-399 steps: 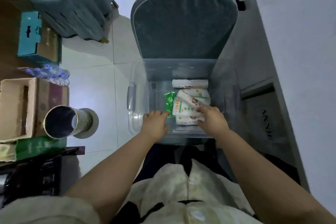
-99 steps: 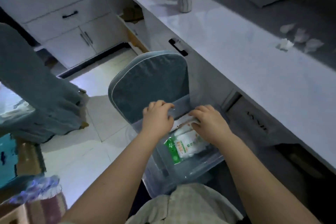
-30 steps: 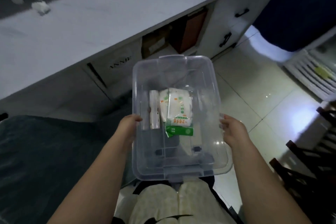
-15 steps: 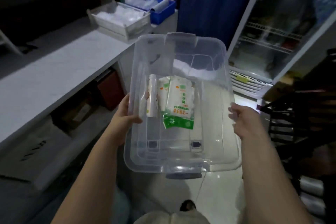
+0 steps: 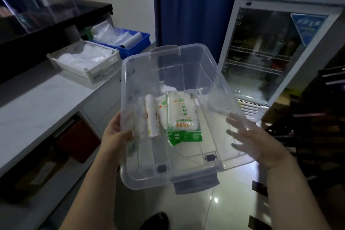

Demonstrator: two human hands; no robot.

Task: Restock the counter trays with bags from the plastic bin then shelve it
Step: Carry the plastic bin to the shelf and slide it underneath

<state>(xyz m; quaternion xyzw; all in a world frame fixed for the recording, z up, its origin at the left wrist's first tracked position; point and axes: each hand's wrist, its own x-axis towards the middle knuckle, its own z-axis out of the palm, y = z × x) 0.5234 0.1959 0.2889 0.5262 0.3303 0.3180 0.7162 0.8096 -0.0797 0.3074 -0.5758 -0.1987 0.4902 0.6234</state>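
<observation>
Clear plastic bin (image 5: 197, 73) held up in mid-air btwn both hands, over the floor, just right of the counter (image 5: 37, 102), tilted w/ its right side a bit higher. Left hand (image 5: 115, 136) on the bin's left wall: thumb hooked over the rim and inside, other fingers hidden under/behind the wall, so closed on the wall. Right hand (image 5: 253, 142) seen through the bin's right wall, fingers (image 5: 237, 119) spread and flat along the outside; can't tell if they press on it or sit just off it. Both forearms reach fwd from the near edge, left lower, right wrist bent inward.

Inside bin, left-centre on the bottom: a roll of bags (image 5: 152, 115) lying lengthwise, touching a stack of white-green bag packs (image 5: 179, 115) on its right.

Far left on counter: white tray (image 5: 99, 69) w/ clear bags, blue tray (image 5: 136, 46) just behind it, also w/ bags. Glass-door fridge (image 5: 270, 52) far right.
</observation>
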